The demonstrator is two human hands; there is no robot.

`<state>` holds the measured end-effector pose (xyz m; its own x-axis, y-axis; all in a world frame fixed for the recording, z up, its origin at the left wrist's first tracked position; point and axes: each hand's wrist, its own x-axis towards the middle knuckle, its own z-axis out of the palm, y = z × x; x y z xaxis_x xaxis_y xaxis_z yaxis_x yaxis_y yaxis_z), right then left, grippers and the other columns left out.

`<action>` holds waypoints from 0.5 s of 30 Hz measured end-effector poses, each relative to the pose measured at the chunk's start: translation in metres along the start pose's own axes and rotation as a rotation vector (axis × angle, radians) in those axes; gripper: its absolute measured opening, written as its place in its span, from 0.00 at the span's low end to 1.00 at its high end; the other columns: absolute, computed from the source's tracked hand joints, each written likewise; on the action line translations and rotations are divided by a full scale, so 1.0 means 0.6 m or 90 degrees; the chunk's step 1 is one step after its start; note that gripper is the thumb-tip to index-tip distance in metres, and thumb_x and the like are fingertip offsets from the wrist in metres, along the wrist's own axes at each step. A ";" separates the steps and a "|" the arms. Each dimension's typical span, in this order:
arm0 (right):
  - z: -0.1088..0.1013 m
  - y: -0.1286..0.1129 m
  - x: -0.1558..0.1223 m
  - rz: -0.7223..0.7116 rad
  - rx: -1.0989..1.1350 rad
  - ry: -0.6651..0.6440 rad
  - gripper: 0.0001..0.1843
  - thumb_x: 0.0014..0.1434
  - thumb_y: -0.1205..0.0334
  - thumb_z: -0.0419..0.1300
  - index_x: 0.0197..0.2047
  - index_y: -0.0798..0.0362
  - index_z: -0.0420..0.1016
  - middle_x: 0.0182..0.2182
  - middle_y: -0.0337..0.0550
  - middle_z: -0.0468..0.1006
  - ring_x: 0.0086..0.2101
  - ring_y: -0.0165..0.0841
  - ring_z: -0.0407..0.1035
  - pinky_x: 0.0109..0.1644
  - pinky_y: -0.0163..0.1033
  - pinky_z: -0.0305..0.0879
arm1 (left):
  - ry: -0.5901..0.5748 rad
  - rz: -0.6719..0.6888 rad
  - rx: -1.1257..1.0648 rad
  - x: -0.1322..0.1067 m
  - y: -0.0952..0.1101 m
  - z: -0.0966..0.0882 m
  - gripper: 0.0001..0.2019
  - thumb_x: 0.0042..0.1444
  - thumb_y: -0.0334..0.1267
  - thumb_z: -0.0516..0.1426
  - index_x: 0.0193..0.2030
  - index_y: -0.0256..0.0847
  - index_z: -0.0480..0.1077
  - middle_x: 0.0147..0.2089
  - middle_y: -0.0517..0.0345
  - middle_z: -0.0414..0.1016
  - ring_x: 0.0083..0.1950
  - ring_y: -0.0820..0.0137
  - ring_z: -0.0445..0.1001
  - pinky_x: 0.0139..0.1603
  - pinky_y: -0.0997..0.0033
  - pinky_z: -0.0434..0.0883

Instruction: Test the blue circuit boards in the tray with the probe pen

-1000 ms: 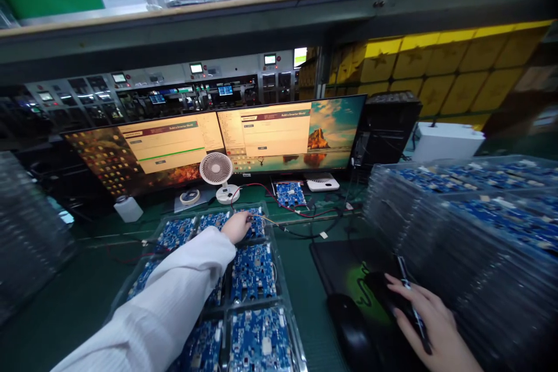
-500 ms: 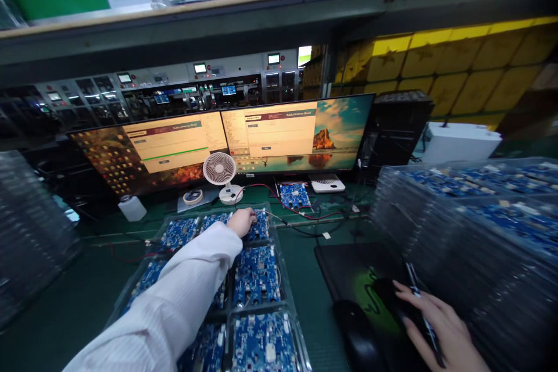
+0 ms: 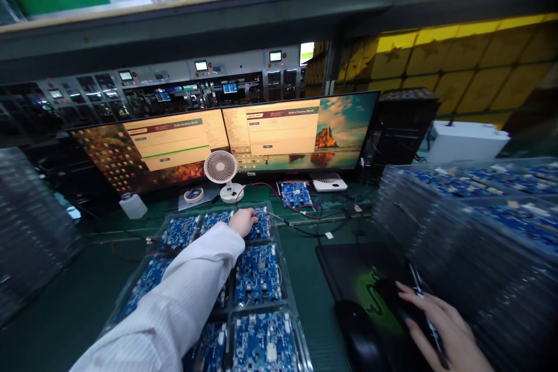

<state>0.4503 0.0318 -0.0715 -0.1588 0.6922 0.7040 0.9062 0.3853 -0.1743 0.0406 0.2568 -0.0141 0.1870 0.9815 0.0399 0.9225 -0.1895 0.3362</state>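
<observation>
My left hand [image 3: 243, 222] reaches over the plastic tray [image 3: 300, 344] of blue circuit boards. Its fingers are pinched at the far-right circuit board [image 3: 263, 224], where a thin cable [image 3: 279, 220] ends at the fingertips; the cable's tip is hidden. On the right, my right hand [image 3: 444, 325] curves over a black computer mouse [image 3: 394, 296] on a dark mouse pad [image 3: 333, 261]. A pen [image 3: 429, 322] is tucked between its fingers. Another black mouse [image 3: 358, 334] lies just to the left.
Stacked trays of boards [image 3: 436, 226] stand at the right, with more stacked trays [image 3: 30, 232] at the left. Behind are two monitors [image 3: 279, 133], a small white fan [image 3: 221, 168], a tape roll [image 3: 194, 195], a white bottle [image 3: 133, 206] and a separate blue board [image 3: 296, 193].
The view has shifted slightly. Both hands keep nearly the same places, the left at the far-right board and the right on the mouse.
</observation>
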 end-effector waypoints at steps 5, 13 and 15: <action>0.004 0.005 -0.006 0.021 0.012 -0.006 0.15 0.59 0.58 0.52 0.49 0.46 0.69 0.46 0.44 0.78 0.44 0.42 0.71 0.41 0.48 0.72 | 0.002 0.014 0.015 -0.012 0.013 0.001 0.08 0.58 0.34 0.54 0.38 0.39 0.74 0.46 0.51 0.75 0.50 0.66 0.73 0.55 0.70 0.66; 0.003 0.012 -0.003 0.059 0.024 -0.002 0.15 0.57 0.56 0.53 0.47 0.48 0.71 0.45 0.45 0.78 0.43 0.42 0.72 0.43 0.48 0.73 | -0.007 0.013 0.043 -0.088 0.036 -0.048 0.20 0.54 0.32 0.56 0.54 0.30 0.67 0.58 0.39 0.65 0.59 0.60 0.67 0.63 0.66 0.62; 0.006 0.016 -0.005 0.081 0.026 -0.009 0.15 0.57 0.55 0.54 0.46 0.48 0.72 0.45 0.46 0.79 0.44 0.43 0.72 0.44 0.49 0.73 | -0.011 0.041 0.055 -0.152 0.033 -0.070 0.20 0.54 0.35 0.56 0.55 0.33 0.68 0.60 0.40 0.64 0.62 0.57 0.63 0.65 0.60 0.60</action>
<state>0.4578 0.0355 -0.0779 -0.0487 0.7453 0.6649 0.9026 0.3179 -0.2902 0.0279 0.1648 0.0286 0.2519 0.9668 0.0429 0.9341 -0.2545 0.2503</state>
